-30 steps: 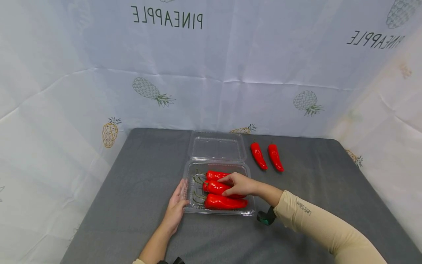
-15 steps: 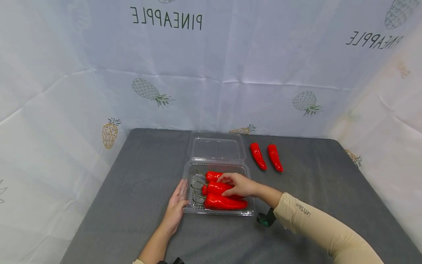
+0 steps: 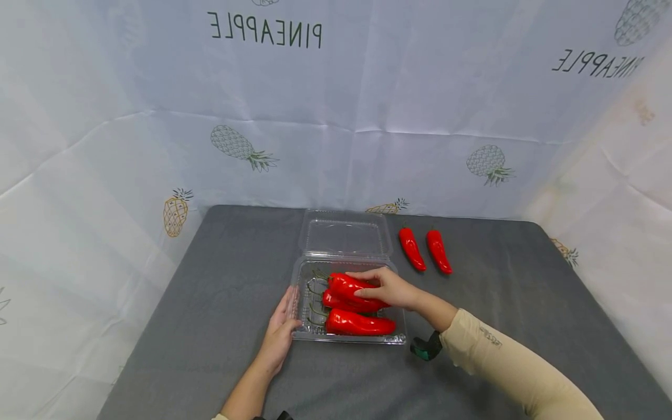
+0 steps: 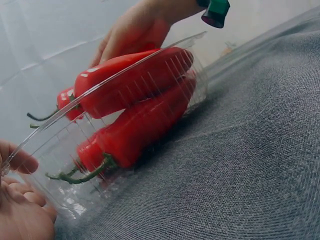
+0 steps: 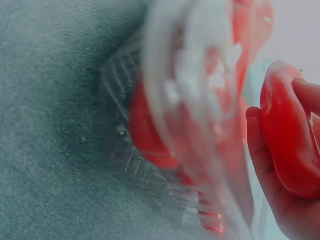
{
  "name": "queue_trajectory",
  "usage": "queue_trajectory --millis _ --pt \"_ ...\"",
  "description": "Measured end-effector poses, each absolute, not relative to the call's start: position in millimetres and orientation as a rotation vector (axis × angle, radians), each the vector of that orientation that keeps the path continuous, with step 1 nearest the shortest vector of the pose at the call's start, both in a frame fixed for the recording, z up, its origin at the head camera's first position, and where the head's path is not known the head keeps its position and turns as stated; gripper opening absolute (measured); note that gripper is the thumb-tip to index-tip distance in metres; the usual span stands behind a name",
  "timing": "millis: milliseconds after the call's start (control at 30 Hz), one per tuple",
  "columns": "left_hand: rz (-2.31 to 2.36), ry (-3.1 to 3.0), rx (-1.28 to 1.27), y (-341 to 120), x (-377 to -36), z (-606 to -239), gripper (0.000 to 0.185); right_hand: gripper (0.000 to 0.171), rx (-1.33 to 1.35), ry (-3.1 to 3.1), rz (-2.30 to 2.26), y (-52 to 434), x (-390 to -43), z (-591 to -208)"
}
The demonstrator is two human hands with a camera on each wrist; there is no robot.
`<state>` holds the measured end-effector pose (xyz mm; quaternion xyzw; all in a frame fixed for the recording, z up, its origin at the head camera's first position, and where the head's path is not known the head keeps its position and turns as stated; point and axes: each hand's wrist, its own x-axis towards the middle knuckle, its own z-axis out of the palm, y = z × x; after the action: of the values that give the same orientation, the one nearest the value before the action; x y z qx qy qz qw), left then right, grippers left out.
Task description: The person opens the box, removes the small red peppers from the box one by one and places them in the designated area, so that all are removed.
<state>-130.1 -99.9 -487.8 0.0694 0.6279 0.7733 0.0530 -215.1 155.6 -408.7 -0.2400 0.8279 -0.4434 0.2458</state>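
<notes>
Right hand has lifted the top pepper, gripping it above the container.

A glossy red pepper with a curled green stem is gripped in the right hand and held lengthwise, stem to the left, just above the open clear plastic clamshell box on the grey table. Two more red peppers lie side by side in the box, stems left. The left hand rests flat against the box's left wall. The blurred right wrist view appears to show fingers curled under the pepper.
</notes>
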Motion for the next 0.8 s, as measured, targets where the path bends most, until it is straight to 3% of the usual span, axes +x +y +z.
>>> queue_trajectory --millis 400,800 --pt "2.350 1.912 0.213 -100.4 -130.1 -488.2 0.075 0.048 -0.591 2.241 -1.319 173.8 -216.9 -401.6" --pt "2.358 1.917 0.219 -100.1 -130.9 -488.3 0.075 0.055 -0.247 2.280 -1.591 216.0 -218.9 -407.2"
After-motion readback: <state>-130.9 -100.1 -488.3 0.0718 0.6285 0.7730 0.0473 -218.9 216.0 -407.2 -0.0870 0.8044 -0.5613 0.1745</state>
